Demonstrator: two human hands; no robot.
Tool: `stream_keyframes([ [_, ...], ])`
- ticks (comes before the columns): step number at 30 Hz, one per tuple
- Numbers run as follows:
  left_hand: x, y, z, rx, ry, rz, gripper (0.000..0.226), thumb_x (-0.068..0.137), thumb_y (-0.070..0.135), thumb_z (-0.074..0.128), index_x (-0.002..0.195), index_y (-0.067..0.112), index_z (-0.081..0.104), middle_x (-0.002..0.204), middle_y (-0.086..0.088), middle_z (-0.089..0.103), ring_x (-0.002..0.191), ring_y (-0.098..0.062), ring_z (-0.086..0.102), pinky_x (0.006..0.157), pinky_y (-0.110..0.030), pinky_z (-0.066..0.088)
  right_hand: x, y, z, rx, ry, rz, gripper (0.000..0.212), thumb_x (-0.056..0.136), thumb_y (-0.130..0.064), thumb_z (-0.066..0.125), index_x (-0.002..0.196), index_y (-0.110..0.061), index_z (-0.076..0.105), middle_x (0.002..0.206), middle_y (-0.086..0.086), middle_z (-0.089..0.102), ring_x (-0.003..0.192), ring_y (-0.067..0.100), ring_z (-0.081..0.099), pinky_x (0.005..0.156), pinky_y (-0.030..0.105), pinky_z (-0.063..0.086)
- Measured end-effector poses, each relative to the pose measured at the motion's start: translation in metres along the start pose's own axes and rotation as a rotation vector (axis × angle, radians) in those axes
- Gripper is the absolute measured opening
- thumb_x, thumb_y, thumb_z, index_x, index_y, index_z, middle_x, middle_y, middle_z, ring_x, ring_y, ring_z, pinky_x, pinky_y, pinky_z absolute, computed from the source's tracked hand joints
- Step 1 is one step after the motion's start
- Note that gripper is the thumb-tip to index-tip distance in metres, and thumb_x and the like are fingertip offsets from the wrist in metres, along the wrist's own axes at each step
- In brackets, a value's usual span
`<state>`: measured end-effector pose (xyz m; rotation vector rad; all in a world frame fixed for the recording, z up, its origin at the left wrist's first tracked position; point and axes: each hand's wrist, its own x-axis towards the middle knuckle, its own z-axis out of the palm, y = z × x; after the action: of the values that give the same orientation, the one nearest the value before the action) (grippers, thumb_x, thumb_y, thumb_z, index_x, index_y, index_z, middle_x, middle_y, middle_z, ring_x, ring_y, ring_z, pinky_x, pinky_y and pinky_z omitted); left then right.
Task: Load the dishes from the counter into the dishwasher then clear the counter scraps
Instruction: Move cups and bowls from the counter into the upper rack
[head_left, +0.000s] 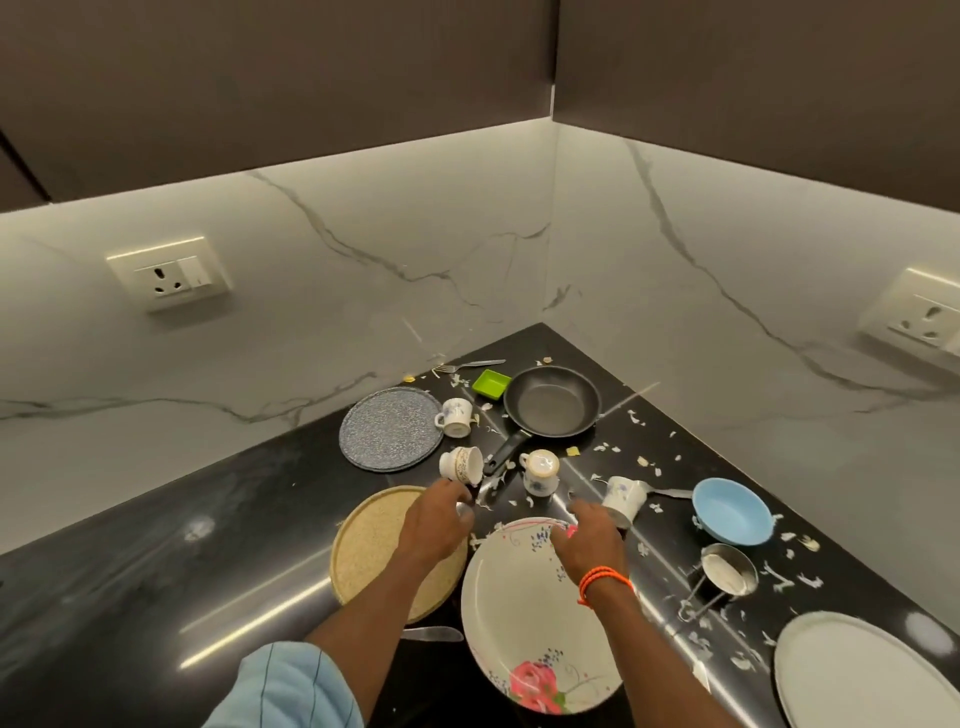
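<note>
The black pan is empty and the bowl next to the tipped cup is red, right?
Not quite. The head view shows the pan is empty, but the bowl beside the tipped cup is light blue, not red.

A strip of light under the upper cabinets (291, 78) washes the marble wall (363, 291) bright, while the cabinets stay dim. The black surface (156, 571) is glossy and shows long streaks of glare. The wide lens bends the edges. Both hands look a little blurred, perhaps from motion.
</note>
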<state>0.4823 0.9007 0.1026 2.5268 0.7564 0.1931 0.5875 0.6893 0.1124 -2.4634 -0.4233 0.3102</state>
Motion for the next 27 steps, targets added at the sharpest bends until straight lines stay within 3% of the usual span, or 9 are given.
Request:
stream_keyframes([
  [2, 0.011, -0.010, -0.007, 0.001, 0.006, -0.006, 0.019, 0.088, 0.028, 0.067, 0.105, 0.021, 0.069, 0.104, 0.004, 0.060, 0.090, -0.016, 0.060, 0.078, -0.033, 0.051, 0.010, -0.011, 0.011, 0.010, -0.020, -0.023, 0.044, 0.085, -0.030, 0.070, 0.126, -0.017, 0.061, 0.122, 0.005, 0.061, 0.114, 0.024, 0.057, 0.096, 0.036, 0.049],
  [6, 0.044, -0.035, -0.017, 0.012, 0.000, -0.017, 0.016, 0.088, 0.027, 0.066, 0.103, 0.021, 0.069, 0.103, 0.005, 0.059, 0.094, -0.016, 0.059, 0.080, -0.029, 0.046, 0.027, -0.042, 0.031, -0.015, -0.007, -0.036, 0.042, 0.085, -0.030, 0.069, 0.125, -0.019, 0.060, 0.118, 0.004, 0.060, 0.111, 0.023, 0.055, 0.093, 0.036, 0.050],
  [11, 0.093, -0.060, -0.031, -0.027, -0.002, -0.014, 0.014, 0.087, 0.031, 0.069, 0.100, 0.025, 0.067, 0.101, 0.005, 0.060, 0.092, -0.016, 0.059, 0.075, -0.030, 0.044, 0.054, -0.081, 0.060, -0.101, 0.036, -0.105, 0.034, 0.080, -0.033, 0.070, 0.111, -0.021, 0.063, 0.109, 0.001, 0.059, 0.106, 0.022, 0.055, 0.086, 0.037, 0.052],
  [15, 0.127, -0.076, -0.039, -0.016, -0.041, 0.010, 0.026, 0.090, 0.037, 0.067, 0.113, 0.025, 0.065, 0.111, 0.006, 0.058, 0.098, -0.015, 0.057, 0.084, -0.032, 0.048, 0.077, -0.115, 0.082, -0.205, 0.068, -0.195, 0.038, 0.075, -0.037, 0.074, 0.108, -0.022, 0.062, 0.106, 0.000, 0.054, 0.102, 0.021, 0.051, 0.085, 0.034, 0.049],
  [20, 0.165, -0.079, -0.038, 0.033, -0.110, 0.101, 0.043, 0.090, 0.032, 0.062, 0.132, 0.029, 0.057, 0.123, 0.005, 0.053, 0.109, -0.017, 0.057, 0.086, -0.031, 0.048, 0.103, -0.145, 0.108, -0.409, -0.071, -0.300, 0.056, 0.070, -0.040, 0.073, 0.122, -0.026, 0.055, 0.120, 0.000, 0.053, 0.116, 0.025, 0.048, 0.094, 0.039, 0.041],
  [24, 0.189, -0.073, -0.029, 0.146, -0.176, 0.229, 0.055, 0.084, 0.025, 0.062, 0.137, 0.034, 0.054, 0.138, 0.002, 0.045, 0.122, -0.021, 0.051, 0.092, -0.038, 0.051, 0.111, -0.158, 0.123, -0.541, -0.213, -0.264, 0.051, 0.077, -0.024, 0.065, 0.126, -0.024, 0.051, 0.125, 0.006, 0.055, 0.122, 0.031, 0.046, 0.101, 0.046, 0.033],
  [27, 0.201, -0.064, -0.019, 0.230, -0.213, 0.338, 0.056, 0.086, 0.024, 0.064, 0.140, 0.033, 0.052, 0.140, 0.001, 0.040, 0.126, -0.022, 0.045, 0.093, -0.039, 0.052, 0.111, -0.157, 0.131, -0.558, -0.228, -0.214, 0.046, 0.081, -0.017, 0.062, 0.126, -0.019, 0.052, 0.124, 0.011, 0.055, 0.120, 0.034, 0.047, 0.103, 0.048, 0.031],
])
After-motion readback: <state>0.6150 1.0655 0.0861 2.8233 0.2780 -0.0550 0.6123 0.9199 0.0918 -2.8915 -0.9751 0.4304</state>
